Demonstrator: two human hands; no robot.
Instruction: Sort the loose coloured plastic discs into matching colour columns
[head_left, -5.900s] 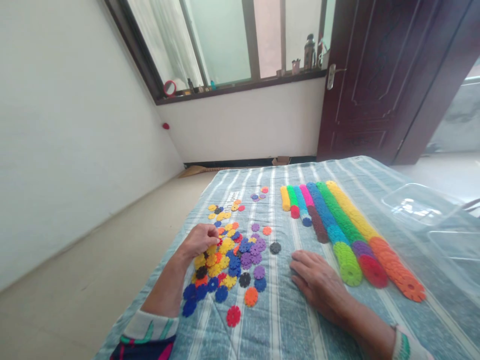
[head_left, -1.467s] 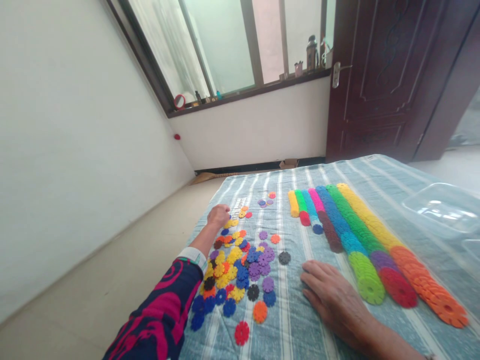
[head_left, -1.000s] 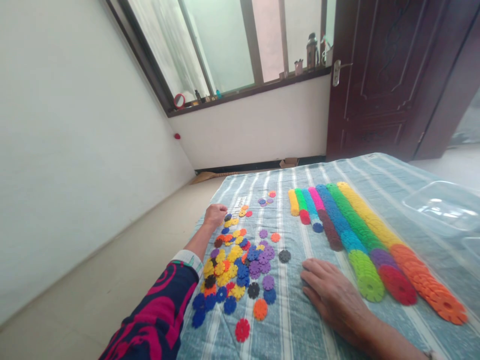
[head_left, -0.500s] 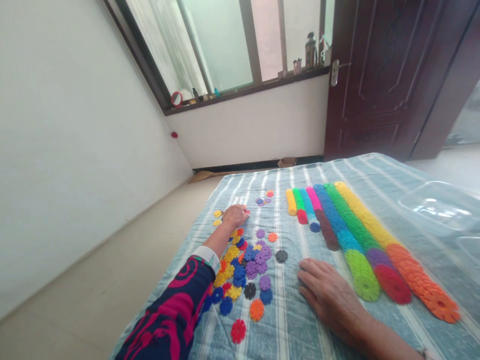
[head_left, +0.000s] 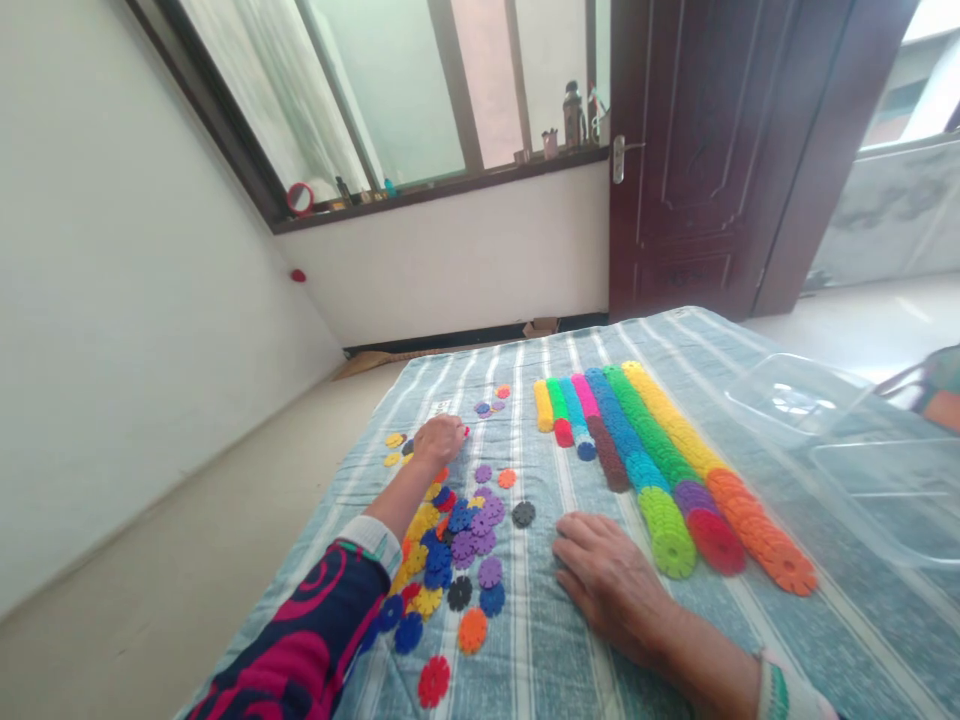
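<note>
My left hand [head_left: 441,440] is closed at the far side of the loose pile, with a bit of a red notched disc [head_left: 466,432] showing at its fingertips. Below it lie scattered plastic discs: purple discs [head_left: 480,520], yellow discs [head_left: 421,520], blue discs [head_left: 438,562] and others. My right hand [head_left: 611,575] rests on the cloth with its fingers laid out, holding nothing that shows. Just beyond its fingertips is a black disc [head_left: 524,514]. To its right, overlapping discs form coloured rows, among them a yellow row [head_left: 667,410] ending in an orange stretch [head_left: 761,530].
A striped blue-and-white cloth [head_left: 540,640] covers the surface. Two clear plastic containers, a farther box [head_left: 795,400] and a nearer one [head_left: 885,500], stand at the right. A few discs [head_left: 491,407] lie at the far side. Beyond are a windowsill [head_left: 450,190] and a brown door [head_left: 697,150].
The view has turned right, so everything sits farther left and more of the containers shows. My left hand still pinches the red disc near the same place; my right hand stays on the cloth.
</note>
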